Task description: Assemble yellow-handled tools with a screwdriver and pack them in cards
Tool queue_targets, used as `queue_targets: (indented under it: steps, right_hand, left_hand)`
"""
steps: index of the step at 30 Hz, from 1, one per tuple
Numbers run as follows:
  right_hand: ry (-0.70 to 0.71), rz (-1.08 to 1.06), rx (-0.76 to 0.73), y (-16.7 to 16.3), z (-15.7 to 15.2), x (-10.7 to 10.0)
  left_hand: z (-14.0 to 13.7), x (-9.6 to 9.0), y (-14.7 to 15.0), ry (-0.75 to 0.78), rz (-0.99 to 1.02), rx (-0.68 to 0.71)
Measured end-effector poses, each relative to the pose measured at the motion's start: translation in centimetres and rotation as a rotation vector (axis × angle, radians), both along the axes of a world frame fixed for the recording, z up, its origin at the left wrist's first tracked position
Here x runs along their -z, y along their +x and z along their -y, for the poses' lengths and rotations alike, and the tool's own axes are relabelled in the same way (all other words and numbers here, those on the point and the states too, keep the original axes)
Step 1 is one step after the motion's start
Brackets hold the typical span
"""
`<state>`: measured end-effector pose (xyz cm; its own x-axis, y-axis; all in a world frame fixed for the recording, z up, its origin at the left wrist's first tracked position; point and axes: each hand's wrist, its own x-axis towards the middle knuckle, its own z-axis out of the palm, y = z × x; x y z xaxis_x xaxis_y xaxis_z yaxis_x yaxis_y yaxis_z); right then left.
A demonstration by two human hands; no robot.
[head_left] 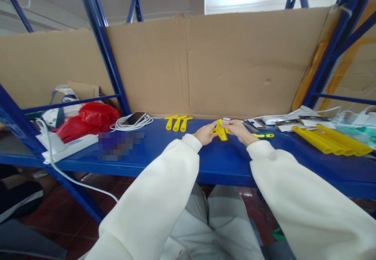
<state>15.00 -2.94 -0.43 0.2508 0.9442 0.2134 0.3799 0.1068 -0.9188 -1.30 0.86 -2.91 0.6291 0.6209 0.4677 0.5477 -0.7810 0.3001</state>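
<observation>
Over the middle of the blue shelf, my left hand (206, 133) and my right hand (238, 130) are close together. Both have their fingers closed on a yellow plastic piece with a flared head (221, 130), my left hand at its left side and my right hand near its top right. Fingers cover part of it. To the left lie several yellow T-shaped handles (176, 124) in a row. Just right of my right hand is a slim yellow-and-green handle (266, 135).
Several long yellow tubes (331, 140) lie at the right beside packaged parts (289, 124). On the left are a phone (134, 119) on a coiled white cable, a white power strip (72, 148) and a red bag (91, 119). Cardboard (235, 64) walls the back between blue posts.
</observation>
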Motion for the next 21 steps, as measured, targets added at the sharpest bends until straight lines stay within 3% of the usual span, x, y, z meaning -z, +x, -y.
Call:
queue_targets:
  steps: [6,14,21]
  right_hand:
    - [0.062,-0.067,0.01,-0.4,-0.5,0.4]
    - [0.211,0.038,0.039,0.1,-1.5,1.3]
    - [0.247,-0.003,0.126,0.2,-2.6,2.1]
  left_hand:
    - [0.2,-0.2,0.1,-0.004,0.003,0.009]
    - [-0.3,0.1,0.0,0.037,0.033,0.01]
    - [-0.4,0.2,0.0,0.064,0.027,0.011]
